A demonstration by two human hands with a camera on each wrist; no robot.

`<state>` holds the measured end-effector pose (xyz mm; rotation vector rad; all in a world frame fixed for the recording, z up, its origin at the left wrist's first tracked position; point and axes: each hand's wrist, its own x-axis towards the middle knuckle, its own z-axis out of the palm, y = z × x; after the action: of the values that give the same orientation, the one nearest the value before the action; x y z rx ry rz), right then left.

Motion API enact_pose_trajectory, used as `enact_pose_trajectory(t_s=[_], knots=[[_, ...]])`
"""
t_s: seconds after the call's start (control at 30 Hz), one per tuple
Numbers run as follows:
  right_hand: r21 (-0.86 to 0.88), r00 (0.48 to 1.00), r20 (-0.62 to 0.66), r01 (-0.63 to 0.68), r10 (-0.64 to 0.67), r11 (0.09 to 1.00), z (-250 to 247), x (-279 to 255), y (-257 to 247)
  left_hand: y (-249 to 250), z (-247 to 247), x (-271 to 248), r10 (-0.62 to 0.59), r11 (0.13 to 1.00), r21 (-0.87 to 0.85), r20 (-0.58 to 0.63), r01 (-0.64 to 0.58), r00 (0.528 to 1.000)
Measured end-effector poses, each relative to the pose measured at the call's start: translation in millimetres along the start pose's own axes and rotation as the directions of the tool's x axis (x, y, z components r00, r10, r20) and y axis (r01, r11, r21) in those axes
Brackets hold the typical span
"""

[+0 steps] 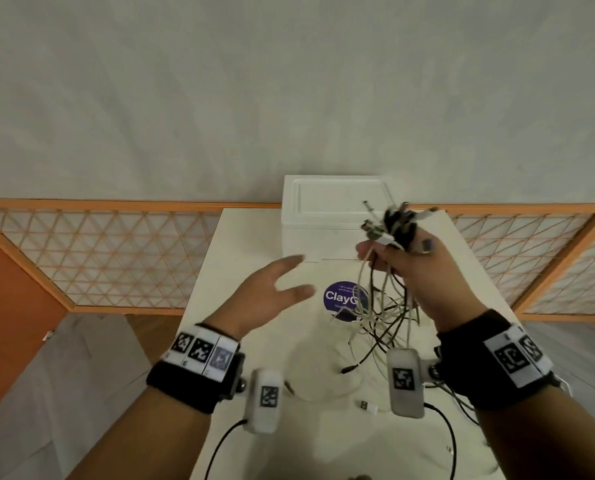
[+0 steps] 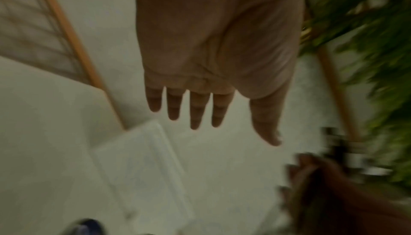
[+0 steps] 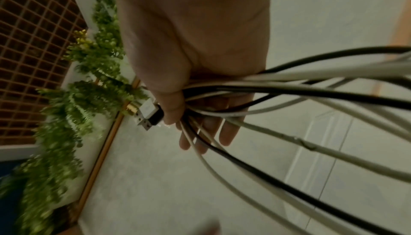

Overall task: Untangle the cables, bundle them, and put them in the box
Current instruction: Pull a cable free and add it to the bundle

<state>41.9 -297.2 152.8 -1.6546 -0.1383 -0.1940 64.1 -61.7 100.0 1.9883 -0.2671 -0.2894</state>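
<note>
Several cables (image 1: 386,299) hanging in a tangled bunch from the right grip (image 1: 424,271), fingers clamping round them below the plug ends, loose lengths trailing onto the white surface (image 1: 247,233) toward its near edge. Hovering just beside, empty and holding nothing: left grip (image 1: 272,292), fingers spread apart. Sitting lidded at the far edge of the surface: white box (image 1: 323,216).

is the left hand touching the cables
Apart. The head view shows the left hand open, a gap of table between it and the cables the right hand grips.
</note>
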Motion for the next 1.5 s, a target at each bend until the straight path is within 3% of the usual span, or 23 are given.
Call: enact_pose_trajectory(t_s=[0.07, 0.13, 0.23, 0.33, 0.5, 0.63, 0.73, 0.8, 0.87, 0.9, 0.97, 1.03, 1.13, 1.2, 1.33, 1.4, 1.5], knots=[[-0.053, 0.993, 0.120, 0.007, -0.001, 0.999, 14, -1, -9, 42, 9, 4, 0.172, 0.969, -0.202, 0.150, -0.140, 0.974], [-0.083, 0.973, 0.232, 0.030, -0.010, 0.996, 27, -2, -18, 64, 15, 11, 0.281, 0.916, -0.351, 0.217, -0.194, 0.935], [-0.187, 0.937, 0.349, 0.037, 0.031, 0.982, 39, -3, -31, 79, 19, 16, 0.317, 0.865, -0.468, 0.228, -0.181, 0.921], [-0.254, 0.915, 0.384, -0.025, 0.125, 0.967, 46, -2, -34, 76, 20, 14, 0.371, 0.817, -0.543, 0.237, -0.194, 0.898], [-0.346, 0.798, 0.529, -0.105, 0.287, 0.932, 48, -8, -30, 79, 25, -2, 0.397, 0.839, -0.468, 0.180, -0.276, 0.900], [-0.294, 0.859, 0.422, -0.173, 0.290, 0.940, 54, -10, -16, 81, 29, -5, 0.360, 0.868, -0.366, 0.001, -0.335, 0.933], [-0.362, 0.902, 0.379, -0.060, 0.205, 0.930, 57, -10, -7, 79, 30, -4, 0.283, 0.892, -0.315, -0.167, -0.323, 0.945], [-0.440, 0.926, 0.324, -0.036, 0.196, 0.897, 49, -8, -5, 77, 29, -3, 0.224, 0.882, -0.341, -0.301, -0.324, 0.927], [-0.295, 0.988, 0.133, -0.031, 0.073, 0.955, 40, -10, -9, 75, 27, -3, 0.189, 0.865, -0.390, -0.327, -0.315, 0.926], [-0.168, 0.999, 0.032, 0.038, -0.033, 0.985, 38, -11, -13, 73, 27, -2, 0.181, 0.867, -0.396, -0.316, -0.302, 0.931], [-0.071, 0.977, 0.005, 0.212, -0.212, 0.975, 41, -14, -26, 72, 29, -2, 0.235, 0.879, -0.357, -0.252, -0.316, 0.939], [-0.142, 0.945, 0.133, 0.318, -0.300, 0.938, 52, -15, -36, 78, 37, -6, 0.293, 0.892, -0.308, -0.161, -0.330, 0.942], [-0.391, 0.828, 0.235, 0.561, -0.510, 0.730, 65, -12, -31, 75, 45, -4, 0.334, 0.909, -0.185, -0.207, -0.372, 0.920], [-0.428, 0.785, 0.223, 0.611, -0.578, 0.666, 65, -11, -23, 74, 44, -2, 0.376, 0.920, -0.041, -0.196, -0.391, 0.905], [-0.498, 0.734, 0.193, 0.645, -0.651, 0.580, 59, -7, -10, 76, 44, 2, 0.418, 0.909, 0.061, -0.152, -0.413, 0.896], [-0.521, 0.705, 0.227, 0.671, -0.672, 0.528, 57, -6, -6, 76, 46, 3, 0.445, 0.895, 0.084, -0.181, -0.437, 0.877], [-0.502, 0.696, 0.335, 0.702, -0.635, 0.504, 54, -3, -5, 71, 44, 0, 0.390, 0.918, 0.013, -0.211, -0.396, 0.896]])
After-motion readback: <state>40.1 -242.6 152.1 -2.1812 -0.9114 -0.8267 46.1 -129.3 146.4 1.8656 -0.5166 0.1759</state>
